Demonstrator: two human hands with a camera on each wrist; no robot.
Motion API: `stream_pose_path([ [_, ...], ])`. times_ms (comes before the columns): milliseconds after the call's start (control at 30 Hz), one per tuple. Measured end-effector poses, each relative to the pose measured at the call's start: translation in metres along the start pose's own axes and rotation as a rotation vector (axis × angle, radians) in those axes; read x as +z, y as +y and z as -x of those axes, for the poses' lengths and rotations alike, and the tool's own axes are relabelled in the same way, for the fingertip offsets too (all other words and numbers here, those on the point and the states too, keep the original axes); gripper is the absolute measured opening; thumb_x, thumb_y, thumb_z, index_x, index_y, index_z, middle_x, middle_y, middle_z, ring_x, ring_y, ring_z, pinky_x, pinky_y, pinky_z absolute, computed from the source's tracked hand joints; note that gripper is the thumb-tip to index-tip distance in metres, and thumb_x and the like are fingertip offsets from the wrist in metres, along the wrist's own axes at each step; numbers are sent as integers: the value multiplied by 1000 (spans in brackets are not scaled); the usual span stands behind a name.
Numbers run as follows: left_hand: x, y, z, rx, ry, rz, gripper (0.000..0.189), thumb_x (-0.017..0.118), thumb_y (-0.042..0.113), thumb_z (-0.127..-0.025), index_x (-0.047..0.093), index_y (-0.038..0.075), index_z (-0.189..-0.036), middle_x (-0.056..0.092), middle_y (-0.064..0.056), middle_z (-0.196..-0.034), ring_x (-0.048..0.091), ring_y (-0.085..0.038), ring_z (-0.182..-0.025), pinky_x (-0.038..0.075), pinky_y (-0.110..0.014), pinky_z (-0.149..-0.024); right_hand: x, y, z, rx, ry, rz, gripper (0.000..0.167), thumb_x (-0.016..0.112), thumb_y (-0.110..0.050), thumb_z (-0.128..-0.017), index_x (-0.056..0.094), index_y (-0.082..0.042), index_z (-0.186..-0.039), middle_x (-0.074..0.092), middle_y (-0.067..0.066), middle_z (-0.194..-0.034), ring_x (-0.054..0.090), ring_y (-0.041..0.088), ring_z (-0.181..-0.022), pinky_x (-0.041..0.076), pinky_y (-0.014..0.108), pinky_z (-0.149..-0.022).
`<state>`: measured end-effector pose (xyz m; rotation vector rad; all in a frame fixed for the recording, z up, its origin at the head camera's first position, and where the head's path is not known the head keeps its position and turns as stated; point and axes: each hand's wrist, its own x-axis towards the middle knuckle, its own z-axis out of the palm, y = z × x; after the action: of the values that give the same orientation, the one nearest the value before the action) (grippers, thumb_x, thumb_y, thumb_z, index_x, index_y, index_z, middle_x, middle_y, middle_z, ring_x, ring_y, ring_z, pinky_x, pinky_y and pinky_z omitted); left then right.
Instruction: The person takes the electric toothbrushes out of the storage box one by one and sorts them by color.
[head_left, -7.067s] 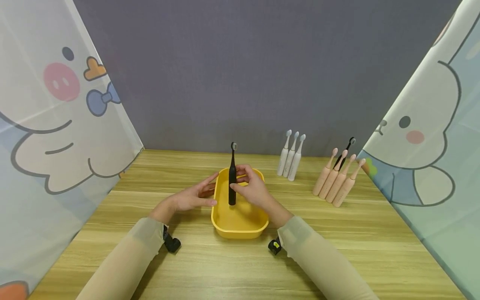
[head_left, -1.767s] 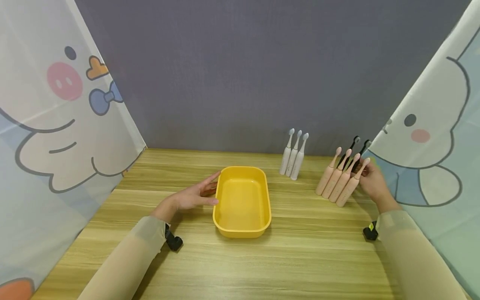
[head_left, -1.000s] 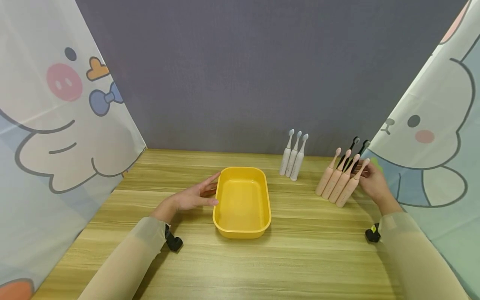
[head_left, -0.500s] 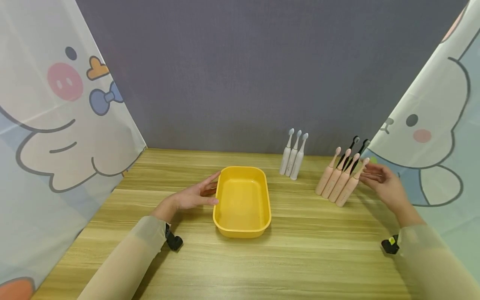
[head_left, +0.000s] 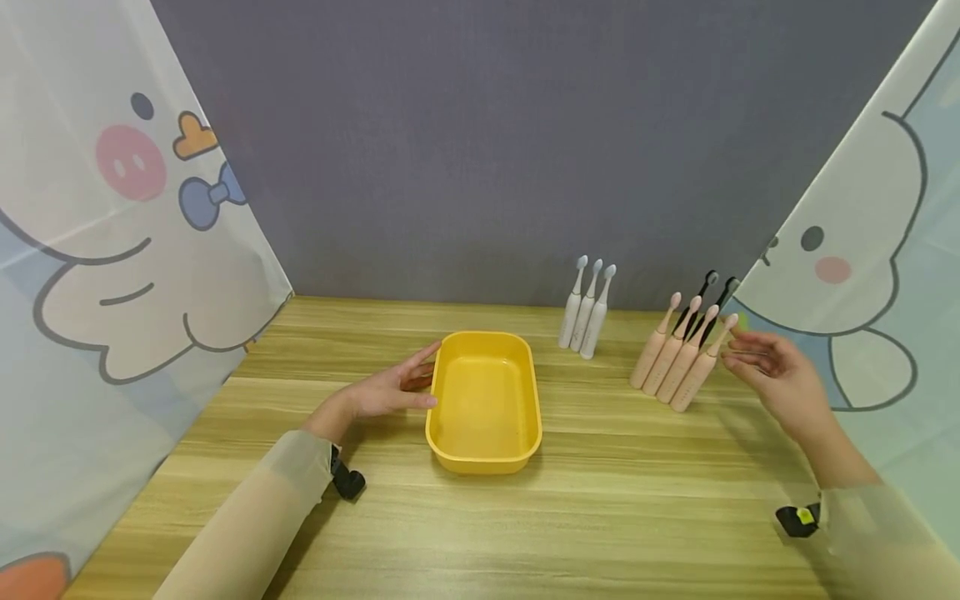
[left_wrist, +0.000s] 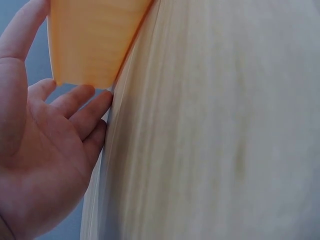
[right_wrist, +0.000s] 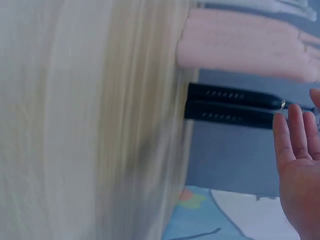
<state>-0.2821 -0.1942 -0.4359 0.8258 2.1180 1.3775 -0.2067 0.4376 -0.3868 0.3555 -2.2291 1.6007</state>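
Note:
My left hand (head_left: 386, 392) rests against the left side of a yellow plastic tray (head_left: 483, 467), fingers fairly straight. In the left wrist view its fingertips touch the tray's outer wall. To the right, my right hand (head_left: 787, 379) hovers with relaxed fingers, holding nothing. Just left of it stand several pink electric toothbrushes (head_left: 693, 382) in a row. Behind them are two black electric toothbrushes (right_wrist: 235, 94), their handles mostly hidden in the head view. The right wrist view shows those two upright side by side, with my fingers near their necks.
Three white electric toothbrushes (head_left: 582, 327) stand in a row between the tray and the pink ones. A grey panel (head_left: 480, 167) backs the wooden table (head_left: 585, 533). Cartoon-printed sheets (head_left: 97, 275) hang at both sides.
Seven seconds ago my right hand held a black electric toothbrush over the tray. That toothbrush now stands beside the other black one; the hand has let go and drawn back rightward. Left hand unmoved.

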Motion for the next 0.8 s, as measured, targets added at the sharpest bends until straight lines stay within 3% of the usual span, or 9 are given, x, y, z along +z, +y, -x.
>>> stream_pose_path([
  [200,0,2,1,-5,1,8,107,76,26,-106,-3,29,-178,21,-19,-183,25,-46,-168,27,-65,-134,13,-17,14,-93,29,-81,48,66,21,-97,67,-8,-136,78,-10,-120,73,-3,-103,58,7,-87],
  [367,-1,4,3,-2,7,11,106,75,25,-107,-3,29,-178,23,-22,-182,26,-47,-167,28,-65,-134,28,-32,22,-162,16,-115,46,62,28,-94,64,7,-135,79,-6,-116,73,1,-102,58,9,-86],
  [500,-1,4,4,-2,14,11,106,76,23,-106,-2,30,-178,24,-21,-182,28,-46,-167,30,-64,-133,43,-42,25,-224,-43,-132,45,59,32,-92,58,18,-134,79,-3,-117,73,4,-105,60,10,-87],
  [800,-3,5,5,9,38,-22,104,75,25,-107,0,25,-179,25,-23,-181,32,-48,-165,33,-64,-131,83,-52,24,-285,-185,-66,45,62,32,-90,56,20,-133,75,-7,-123,72,5,-107,58,12,-91],
])
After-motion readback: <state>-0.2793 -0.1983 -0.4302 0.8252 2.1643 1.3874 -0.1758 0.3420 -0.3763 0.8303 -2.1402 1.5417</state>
